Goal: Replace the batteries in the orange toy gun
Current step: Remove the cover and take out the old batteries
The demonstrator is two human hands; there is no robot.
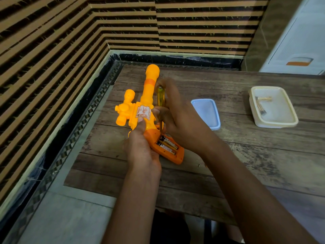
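– Orange toy gun (140,110): where's it found?
– Held over the wooden table (246,164), near its left edge, barrel pointed away, grip twd the viewer. Whether the grip end touches the wood can't be told. The grip compt. is seen open; two batteries (167,145) are seated inside, side by side.
– And the hands?
– The gun's body is gripped by the left hand (142,147), fingers curled round it just above the grip, thumb tip at the sticker. A screwdriver (160,97) w/ a clear yellow handle is clasped by the right hand (175,117), fingers wrapped round the handle. Its shaft is pointed down beside the trigger area; tip contact can't be made out.
– Anything else nearby?
– A small screw (198,165) is seen loose on the wood, just right of the grip's end. A pale blue lid (206,111) is laid flat right of the hands. Further right, well apart, a white plastic container (277,125) is set, w/ a few small items inside, too small to be identified.
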